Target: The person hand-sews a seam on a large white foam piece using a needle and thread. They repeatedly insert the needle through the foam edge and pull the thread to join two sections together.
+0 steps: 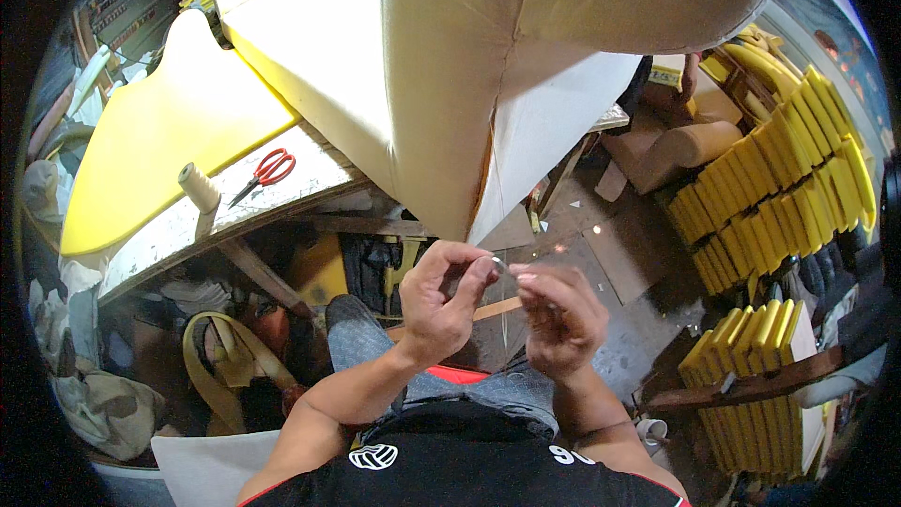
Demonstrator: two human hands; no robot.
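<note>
My left hand (pixel 439 300) pinches a small, shiny curved needle (pixel 498 264) between thumb and forefinger. Close beside it, my right hand (pixel 563 319) has its fingertips pressed together at the thread by the needle's end; motion blurs it slightly. Pale thread (pixel 501 190) runs down from the seam area of a large cream upholstered piece (pixel 441 75) and hangs loose below my hands. That piece looms ahead, its seam partly gaping and brownish near the lower tip. On the white-topped bench to the left lie red-handled scissors (pixel 272 167) and a standing thread spool (pixel 198 188).
A yellow foam sheet (pixel 169 150) covers part of the worn bench (pixel 141 258). Stacked yellow foam pieces (pixel 779 197) rise at the right, with more (pixel 741 357) lower down by a wooden bar. Another person's hand (pixel 690 80) shows at the upper right.
</note>
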